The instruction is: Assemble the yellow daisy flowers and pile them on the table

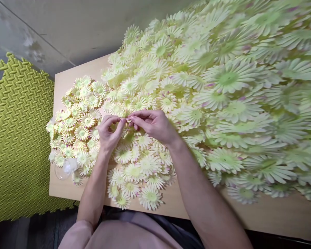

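Note:
My left hand and my right hand meet over the table, thumbs and fingertips pinched together. Between them is an artificial flower, mostly hidden by the fingers, so just a bit of its pale petals shows. Beneath and in front of my hands lie loose flower heads with cream petals, green centres and some pinkish tips. To the left of my left hand is a pile of smaller, fuller-looking flowers. A much larger heap of flower heads rises to the right and behind my right hand.
A small clear cup stands at the left front of the wooden table, against the flowers. Yellow-green interlocking foam mat stands along the table's left side. A grey wall is behind the table.

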`<move>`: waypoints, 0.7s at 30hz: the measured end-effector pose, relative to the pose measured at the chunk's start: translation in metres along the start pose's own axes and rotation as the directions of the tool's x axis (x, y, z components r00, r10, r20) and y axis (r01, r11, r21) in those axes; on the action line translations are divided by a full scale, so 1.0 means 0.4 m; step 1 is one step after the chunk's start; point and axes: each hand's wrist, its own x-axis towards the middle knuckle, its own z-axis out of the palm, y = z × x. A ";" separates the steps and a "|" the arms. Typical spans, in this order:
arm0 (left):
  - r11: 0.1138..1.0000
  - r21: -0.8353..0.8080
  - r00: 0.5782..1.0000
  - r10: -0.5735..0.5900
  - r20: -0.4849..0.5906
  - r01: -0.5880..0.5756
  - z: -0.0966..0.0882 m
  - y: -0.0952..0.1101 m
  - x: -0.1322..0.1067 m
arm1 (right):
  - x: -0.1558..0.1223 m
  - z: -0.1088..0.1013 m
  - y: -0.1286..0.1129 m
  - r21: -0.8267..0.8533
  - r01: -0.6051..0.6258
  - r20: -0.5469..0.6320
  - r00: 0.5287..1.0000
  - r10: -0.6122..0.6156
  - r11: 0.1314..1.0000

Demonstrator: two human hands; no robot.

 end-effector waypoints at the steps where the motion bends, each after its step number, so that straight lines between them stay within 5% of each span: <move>1: 1.000 0.002 1.000 -0.001 0.000 0.001 0.000 0.001 0.000 | 0.001 0.001 0.002 -0.021 0.003 -0.016 1.000 -0.003 1.000; 6: 0.998 -0.038 0.998 -0.049 -0.037 0.048 -0.003 -0.007 -0.004 | 0.012 -0.006 0.015 -0.109 0.032 -0.166 0.985 -0.050 0.993; 12: 0.974 -0.162 0.974 -0.181 -0.136 0.159 -0.003 -0.025 -0.004 | 0.027 -0.025 0.031 -0.019 0.080 -0.376 0.923 -0.081 0.997; 21: 0.999 -0.015 0.998 -0.047 -0.035 0.046 -0.007 -0.009 0.001 | 0.013 0.003 0.017 -0.059 0.045 -0.147 0.988 -0.053 0.997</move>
